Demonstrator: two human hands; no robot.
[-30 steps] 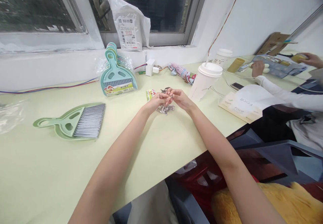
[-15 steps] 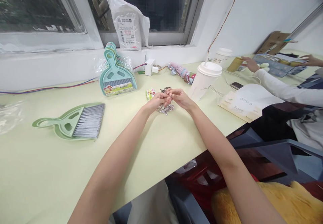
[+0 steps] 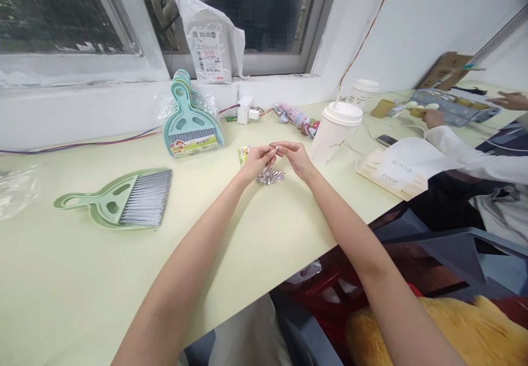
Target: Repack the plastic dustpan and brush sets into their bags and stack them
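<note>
Over the table, my left hand point(image 3: 259, 160) and my right hand point(image 3: 294, 156) meet fingertip to fingertip. Both are closed in a pinch around a tiny pale piece, too small to name. Just beneath the fingers lies a small heap of shiny silvery pieces point(image 3: 270, 177), partly covered by my hands. A colourful printed card point(image 3: 243, 154) pokes out behind my left hand. To the left, a light green dustpan point(image 3: 108, 217) lies flat with a grey-bristled brush point(image 3: 146, 198) on it.
A wrapped stack of dustpan sets point(image 3: 192, 121) leans by the wall. White paper cups point(image 3: 336, 132) stand right of my hands, near a folded umbrella point(image 3: 297, 117) and a paper bag point(image 3: 406, 168). Farther right, a co-worker's hand point(image 3: 433, 118) is beside a grey-blue basket point(image 3: 462, 110).
My fingers have shifted slightly, and a pale tip now shows between them. The co-worker's hand has left the yellowish cylinder and moved right, toward the basket.
</note>
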